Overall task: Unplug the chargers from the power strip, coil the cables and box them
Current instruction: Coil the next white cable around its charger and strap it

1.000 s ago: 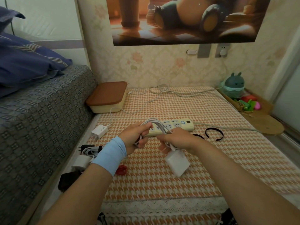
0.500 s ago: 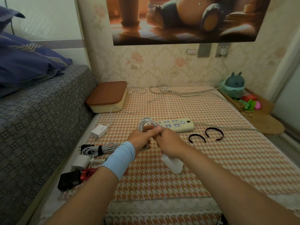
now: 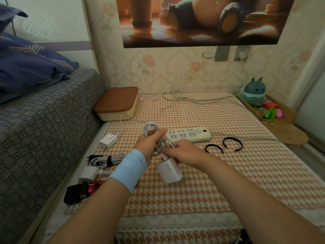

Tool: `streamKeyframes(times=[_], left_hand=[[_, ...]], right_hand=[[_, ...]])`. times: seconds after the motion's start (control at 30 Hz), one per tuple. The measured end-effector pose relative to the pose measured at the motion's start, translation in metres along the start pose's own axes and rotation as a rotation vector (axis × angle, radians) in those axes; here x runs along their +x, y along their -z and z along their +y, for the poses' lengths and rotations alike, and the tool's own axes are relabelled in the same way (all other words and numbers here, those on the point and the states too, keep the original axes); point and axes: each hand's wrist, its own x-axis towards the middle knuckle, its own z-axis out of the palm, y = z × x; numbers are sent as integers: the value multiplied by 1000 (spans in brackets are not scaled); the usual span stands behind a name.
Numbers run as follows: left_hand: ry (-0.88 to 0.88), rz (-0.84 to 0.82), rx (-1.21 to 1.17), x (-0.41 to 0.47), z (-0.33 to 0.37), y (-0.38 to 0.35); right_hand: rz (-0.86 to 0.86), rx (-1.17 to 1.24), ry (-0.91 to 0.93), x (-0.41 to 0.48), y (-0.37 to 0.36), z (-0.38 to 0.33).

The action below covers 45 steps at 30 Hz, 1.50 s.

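My left hand point(image 3: 149, 145), with a blue wristband, grips a coil of white cable point(image 3: 151, 128) above the checked cloth. My right hand point(image 3: 184, 152) pinches the same cable just above its white charger brick point(image 3: 169, 170), which dangles below both hands. The cream power strip point(image 3: 191, 135) lies right behind my hands with its sockets empty. The box point(image 3: 117, 104), cream with a brown lid, stands shut at the back left. Two black cable ties point(image 3: 232, 143) lie to the right of the strip.
Along the left edge lie a white charger point(image 3: 108, 140), a tied grey cable with a black plug point(image 3: 103, 160), a white adapter point(image 3: 88, 174), and a black adapter with a red cable point(image 3: 77, 192). A grey sofa point(image 3: 44, 129) borders the left. Toys point(image 3: 255, 94) sit at the back right.
Both hands turned the coil and shifted slightly left. The charger brick swung under my hands. My left forearm moved aside and uncovered the tied grey cable and red cable.
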Motion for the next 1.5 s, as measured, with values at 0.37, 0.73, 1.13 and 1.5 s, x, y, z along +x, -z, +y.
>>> streamKeyframes(times=[0.37, 0.73, 1.13, 1.5], left_hand=[[32, -129, 121, -1, 7, -1], [-74, -623, 525, -20, 11, -20], [-140, -143, 843, -20, -6, -30], [-178, -489, 919, -13, -2, -18]], right_hand=[[246, -79, 21, -13, 30, -4], [282, -229, 350, -9, 26, -17], [452, -304, 165, 5, 25, -11], [374, -423, 358, -7, 27, -3]])
